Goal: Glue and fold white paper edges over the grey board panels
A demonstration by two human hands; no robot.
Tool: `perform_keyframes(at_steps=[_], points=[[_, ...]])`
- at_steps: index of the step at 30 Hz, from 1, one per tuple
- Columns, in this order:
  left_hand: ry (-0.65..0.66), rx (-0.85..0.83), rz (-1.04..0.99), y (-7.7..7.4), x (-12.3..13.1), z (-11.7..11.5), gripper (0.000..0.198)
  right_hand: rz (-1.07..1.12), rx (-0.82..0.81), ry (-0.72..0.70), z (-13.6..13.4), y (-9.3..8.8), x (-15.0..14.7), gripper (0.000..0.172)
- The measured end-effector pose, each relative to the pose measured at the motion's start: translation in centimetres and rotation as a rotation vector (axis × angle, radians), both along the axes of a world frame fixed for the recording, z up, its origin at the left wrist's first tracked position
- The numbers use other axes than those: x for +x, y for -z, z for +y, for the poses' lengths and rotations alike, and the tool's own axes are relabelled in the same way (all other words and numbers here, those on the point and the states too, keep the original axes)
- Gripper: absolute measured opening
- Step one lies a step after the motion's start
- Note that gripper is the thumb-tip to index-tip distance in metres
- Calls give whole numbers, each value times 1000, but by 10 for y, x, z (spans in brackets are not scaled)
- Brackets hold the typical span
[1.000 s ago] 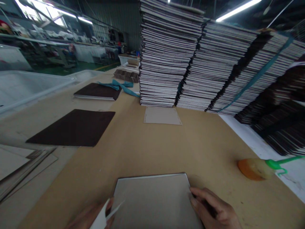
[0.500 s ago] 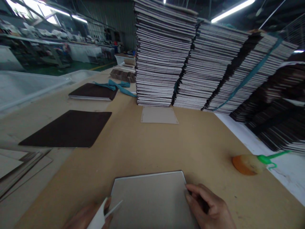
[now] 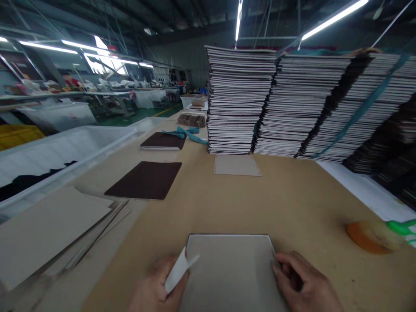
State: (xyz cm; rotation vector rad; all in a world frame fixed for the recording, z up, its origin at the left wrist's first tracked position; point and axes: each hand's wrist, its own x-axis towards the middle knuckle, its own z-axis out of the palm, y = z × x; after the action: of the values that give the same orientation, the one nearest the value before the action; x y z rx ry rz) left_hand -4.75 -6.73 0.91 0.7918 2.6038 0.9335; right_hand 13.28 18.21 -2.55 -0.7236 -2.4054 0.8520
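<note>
A flat beige panel [image 3: 230,268] with a thin dark edge lies on the brown table right in front of me. At its right edge, my right hand [image 3: 302,279] pinches the border between thumb and forefinger. My left hand [image 3: 159,281], partly blurred, is closed at the panel's left edge. Between its fingers is a stiff white strip [image 3: 176,271], with a thin pale end pointing over the panel. I cannot tell whether the left fingers also grip the panel.
Tall stacks of dark-edged panels [image 3: 240,99] stand at the back. A small beige sheet [image 3: 237,165] lies before them. Dark brown panels [image 3: 146,180] and large beige sheets [image 3: 55,229] are to the left, beside a white bin [image 3: 97,138]. A bottle of amber liquid [image 3: 373,236] lies at right.
My view has tilted up and turned left, so the whole scene sits further right in the picture. Both hands keep their places at the panel's edges.
</note>
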Motion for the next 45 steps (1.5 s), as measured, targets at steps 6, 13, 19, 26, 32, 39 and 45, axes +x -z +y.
perform_keyframes(at_steps=[6,13,19,26,32,39,45], points=[[152,7,49,-1,0,2,30,-29,237,-226,-3,1,0,27],[392,-332,172,-28,5,6,70,-331,600,-396,-28,-36,-10,34],[624,-365,265,-39,42,23,69,-419,703,-320,-59,-57,-11,23],[625,-349,253,-25,47,27,69,-399,685,-307,-65,-47,1,39],[572,-360,309,-22,54,31,62,-301,606,-290,-47,-28,20,38],[563,-388,373,-19,63,40,47,-182,334,-200,8,-20,81,37],[591,-348,330,-29,59,45,58,120,-158,484,102,-28,133,67]])
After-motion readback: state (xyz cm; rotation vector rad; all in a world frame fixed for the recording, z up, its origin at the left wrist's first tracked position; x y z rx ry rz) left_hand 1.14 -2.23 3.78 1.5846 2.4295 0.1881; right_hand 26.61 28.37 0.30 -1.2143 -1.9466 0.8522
